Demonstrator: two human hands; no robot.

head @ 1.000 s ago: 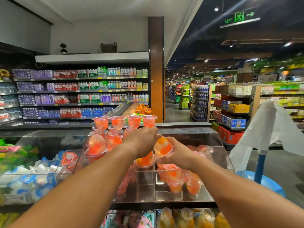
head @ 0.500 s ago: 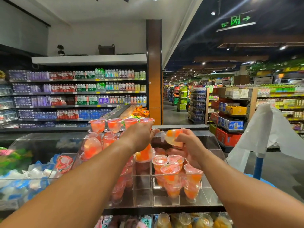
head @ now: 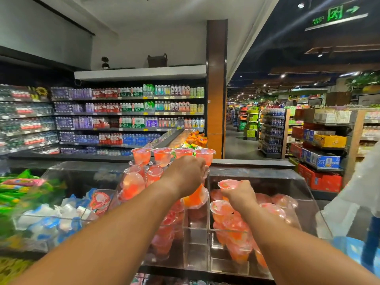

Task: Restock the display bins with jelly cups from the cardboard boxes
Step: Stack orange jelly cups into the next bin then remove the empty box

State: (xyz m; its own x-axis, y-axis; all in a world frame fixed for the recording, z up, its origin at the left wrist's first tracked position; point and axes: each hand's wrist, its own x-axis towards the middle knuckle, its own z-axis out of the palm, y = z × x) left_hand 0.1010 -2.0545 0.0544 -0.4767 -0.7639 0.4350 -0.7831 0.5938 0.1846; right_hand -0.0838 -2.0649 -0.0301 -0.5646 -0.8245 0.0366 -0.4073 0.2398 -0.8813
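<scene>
Two clear acrylic display bins stand side by side before me. The left bin (head: 195, 239) carries stacked orange-red jelly cups, with a row of upright cups (head: 162, 156) on top. My left hand (head: 185, 175) grips an orange jelly cup (head: 195, 197) above the divider between the bins. My right hand (head: 239, 195) holds another jelly cup (head: 228, 184), lid up, over the pile of cups (head: 232, 223) inside the right bin (head: 304, 214). No cardboard box is in view near my hands.
A bin of blue-and-white packets (head: 49, 221) and green snack packs (head: 16, 192) lie to the left. Drink shelves (head: 127, 118) fill the back wall. A white plastic bag (head: 353, 198) hangs on a blue pole (head: 370, 241) at the right. An aisle (head: 238, 145) opens behind the bins.
My right hand has lowered its cup toward the pile in the right bin. My left hand has stayed over the divider with its cup. The camera tilted slightly.
</scene>
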